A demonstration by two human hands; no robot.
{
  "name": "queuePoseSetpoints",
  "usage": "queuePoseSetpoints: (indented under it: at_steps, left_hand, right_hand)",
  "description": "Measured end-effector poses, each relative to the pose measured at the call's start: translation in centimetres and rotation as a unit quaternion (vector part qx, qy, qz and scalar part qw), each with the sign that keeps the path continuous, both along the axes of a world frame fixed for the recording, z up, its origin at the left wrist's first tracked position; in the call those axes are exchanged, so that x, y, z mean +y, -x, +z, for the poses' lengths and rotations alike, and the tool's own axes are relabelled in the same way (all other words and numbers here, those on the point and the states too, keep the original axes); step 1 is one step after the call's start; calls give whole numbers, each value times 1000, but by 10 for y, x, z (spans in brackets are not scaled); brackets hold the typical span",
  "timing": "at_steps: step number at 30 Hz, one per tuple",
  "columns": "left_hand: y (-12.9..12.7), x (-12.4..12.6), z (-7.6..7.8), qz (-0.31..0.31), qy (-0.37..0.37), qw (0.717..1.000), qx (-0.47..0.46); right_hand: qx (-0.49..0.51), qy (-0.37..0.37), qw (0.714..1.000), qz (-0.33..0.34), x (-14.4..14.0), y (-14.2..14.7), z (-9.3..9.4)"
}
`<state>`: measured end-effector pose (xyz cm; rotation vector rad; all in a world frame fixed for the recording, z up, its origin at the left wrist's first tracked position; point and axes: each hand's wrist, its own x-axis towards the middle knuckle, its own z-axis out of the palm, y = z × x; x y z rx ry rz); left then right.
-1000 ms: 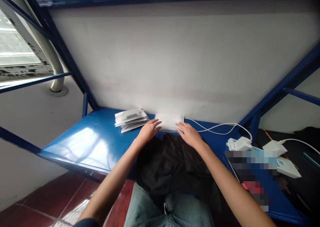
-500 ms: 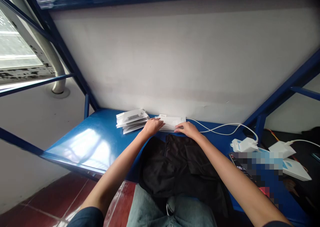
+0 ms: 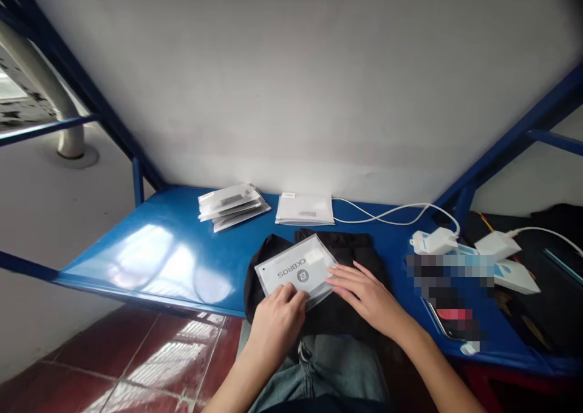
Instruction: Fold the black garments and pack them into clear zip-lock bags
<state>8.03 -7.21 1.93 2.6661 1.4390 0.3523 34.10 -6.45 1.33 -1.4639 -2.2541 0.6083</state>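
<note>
A flat, frosted plastic zip bag (image 3: 286, 272) printed "CKBROS" lies tilted over the folded black garment (image 3: 328, 316) on my lap and the bench edge. My left hand (image 3: 279, 325) is closed, its curled fingers pinching the bag's near edge. The stretched fingers of my right hand (image 3: 364, 294) rest on the bag's right end. What the bag contains is hard to make out. Beyond it, a small pile of similar bags (image 3: 314, 209) sits against the wall. Left of that, another fanned stack of bags (image 3: 232, 201) lies on the blue bench.
The blue bench (image 3: 150, 261) runs along a pale wall, framed by blue metal bars (image 3: 505, 136). To the right are a white cable (image 3: 392, 220), a power strip with chargers (image 3: 437, 241) and a partly pixelated phone (image 3: 449, 327). Red tiles (image 3: 150, 352) cover the floor.
Both hands have come back from the pile by the wall towards my lap. A zip bag now lies on the black garment under them. The view has tilted downward.
</note>
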Motion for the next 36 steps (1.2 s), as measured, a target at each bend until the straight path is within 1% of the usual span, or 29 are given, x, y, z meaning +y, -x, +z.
queuePoseSetpoints:
  at_steps: [2, 4, 5, 7, 8, 10, 11, 13, 15, 17, 20, 21, 23, 25, 28, 30, 32, 33, 34, 36]
  left_hand:
    - [-9, 4, -1, 17, 24, 999, 18]
    - [-14, 12, 3, 15, 42, 998, 33]
    - [-16, 16, 6, 13, 49, 998, 39]
    - [-19, 22, 11, 28, 59, 997, 43]
    - [-21, 25, 12, 49, 60, 996, 40]
    - [-26, 31, 13, 106, 56, 992, 27]
    - [-30, 33, 12, 129, 54, 990, 19]
    - [-37, 36, 7, 152, 55, 987, 8]
    - [-44, 37, 0, 156, 54, 986, -2]
    - [-48, 37, -7, 158, 44, 986, -24]
    - [-48, 36, -13, 157, 28, 985, -58]
    - [-47, 36, -14, 154, 24, 986, -63]
    - [-44, 36, -14, 132, 23, 989, -63]
    - [-38, 37, -12, 93, 32, 993, -65]
    - [-28, 40, -8, 31, 67, 990, -118]
    - [-21, 42, -7, 10, 96, 980, -177]
    - [-17, 44, -8, 5, 120, 968, -221]
    - [-16, 44, -9, 9, 126, 963, -239]
    - [-16, 45, -11, 19, 129, 957, -258]
    - [-16, 44, -15, 59, 122, 945, -298]
  right_hand:
    - [28, 22, 999, -1, 3, -6, 5]
    - [35, 14, 999, -20, 10, -17, 15]
    - [20, 1, 999, -40, 15, -24, 21]
    - [-41, -9, 995, -88, 25, -38, 32]
    - [-81, 4, 991, -105, 30, -44, 38]
    - [-162, 58, 978, -117, 42, -51, 49]
    - [-197, 84, 970, -114, 47, -53, 54]
    - [-250, 109, 957, -102, 56, -51, 62]
    - [-277, 109, 950, -91, 61, -47, 67]
    - [-273, 92, 954, -81, 59, -45, 68]
    - [-191, 58, 979, -47, 46, -52, 67]
    - [-150, 65, 986, -34, 41, -56, 67]
    - [-75, 108, 991, -20, 32, -66, 66]
    - [-13, 141, 989, -27, 27, -75, 66]
    - [103, 129, 984, -72, 26, -77, 61]
    - [212, 131, 965, -84, 30, -67, 52]
    - [304, 149, 939, -60, 36, -49, 41]
    - [321, 159, 933, -36, 39, -39, 35]
    - [317, 169, 933, -12, 42, -30, 30]
    - [274, 176, 945, 28, 45, -13, 24]
